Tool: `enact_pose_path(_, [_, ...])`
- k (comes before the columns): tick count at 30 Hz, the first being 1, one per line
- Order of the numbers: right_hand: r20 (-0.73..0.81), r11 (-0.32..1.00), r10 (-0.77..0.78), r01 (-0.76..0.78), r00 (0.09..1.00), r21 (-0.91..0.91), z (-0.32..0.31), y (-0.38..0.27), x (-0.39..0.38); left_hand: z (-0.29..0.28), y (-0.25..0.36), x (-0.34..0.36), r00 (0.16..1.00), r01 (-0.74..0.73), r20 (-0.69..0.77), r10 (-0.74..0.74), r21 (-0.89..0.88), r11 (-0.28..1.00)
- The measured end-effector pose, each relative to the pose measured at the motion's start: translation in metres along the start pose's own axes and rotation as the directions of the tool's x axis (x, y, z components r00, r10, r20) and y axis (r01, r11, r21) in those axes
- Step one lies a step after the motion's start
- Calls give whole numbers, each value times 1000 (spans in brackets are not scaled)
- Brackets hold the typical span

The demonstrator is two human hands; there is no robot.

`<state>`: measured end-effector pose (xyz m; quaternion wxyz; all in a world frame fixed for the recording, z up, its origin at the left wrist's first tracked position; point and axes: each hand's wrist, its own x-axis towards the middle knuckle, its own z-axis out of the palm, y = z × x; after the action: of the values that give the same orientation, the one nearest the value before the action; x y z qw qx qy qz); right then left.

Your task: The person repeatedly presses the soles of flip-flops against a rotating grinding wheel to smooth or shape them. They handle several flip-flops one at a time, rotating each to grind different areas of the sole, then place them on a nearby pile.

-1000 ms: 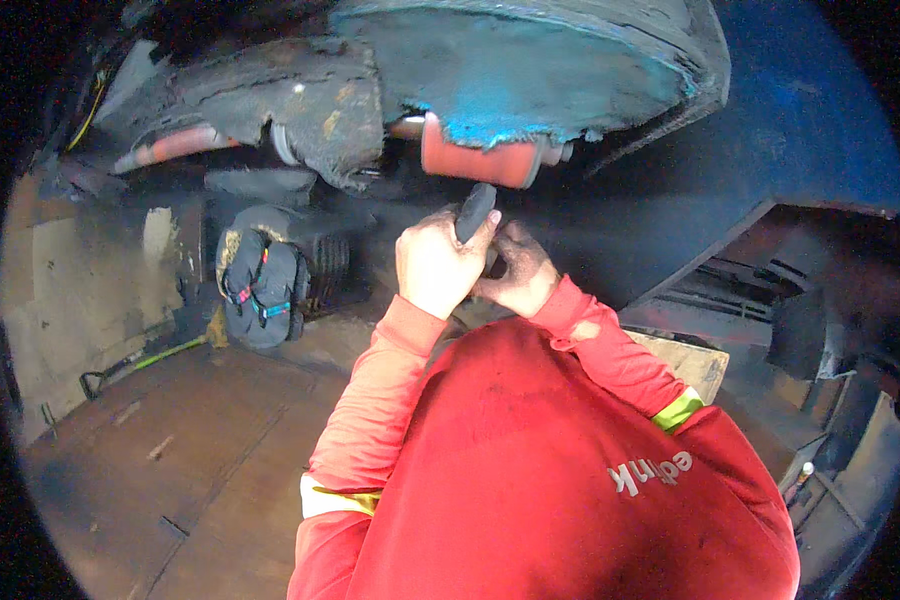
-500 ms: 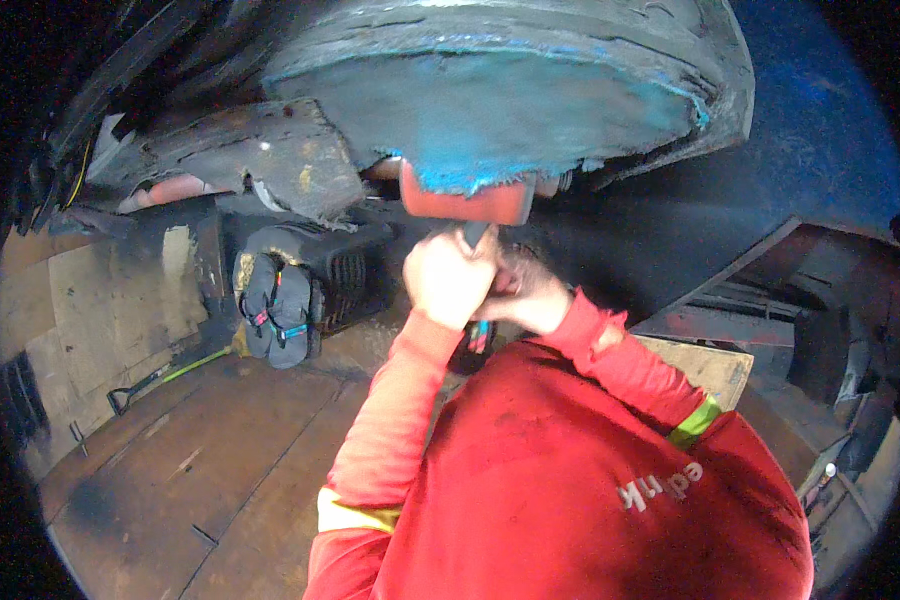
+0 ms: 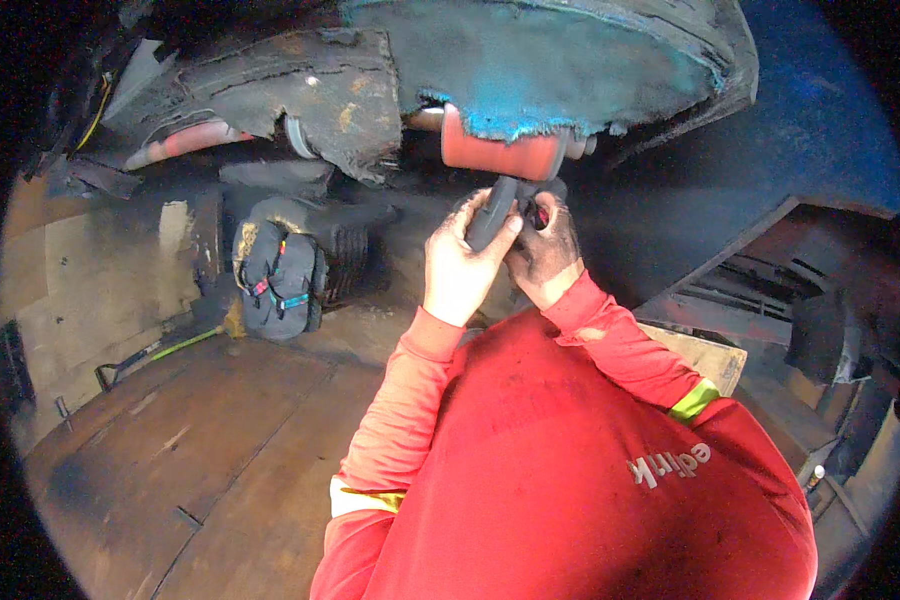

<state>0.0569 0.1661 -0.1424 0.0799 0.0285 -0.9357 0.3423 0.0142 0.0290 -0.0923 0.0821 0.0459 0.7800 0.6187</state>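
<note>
Wooden floor, hands gripping dark handle

Both arms raised up and forward, elbows bent, red sleeves to the wrists. Left hand closed in a fist grip, thumb uppermost, back of hand toward camera. Right hand just beside it, touching, fingers curled, knuckles grimy.

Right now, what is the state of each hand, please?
Left hand: closed around the dark handle of the tool with a red roller.
Right hand: against the same handle; grip cannot be told.
</note>
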Motion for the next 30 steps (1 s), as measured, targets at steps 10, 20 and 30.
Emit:
enact_pose_path(10, [167, 985, 111, -131, 980, 112, 6, -6, -11, -4, 20, 17, 961, -268, 111, 255, 610, 746])
enact_pose_path(20, [359, 955, 178, -248, 916, 160, -25, 8, 0, 12, 16, 25, 994, -110, 68, 87, 598, 794])
enact_pose_path(30, [42, 998, 57, -56, 997, -15, -12, -2, -6, 4, 16, 15, 994, -109, 30, 105, 334, 936])
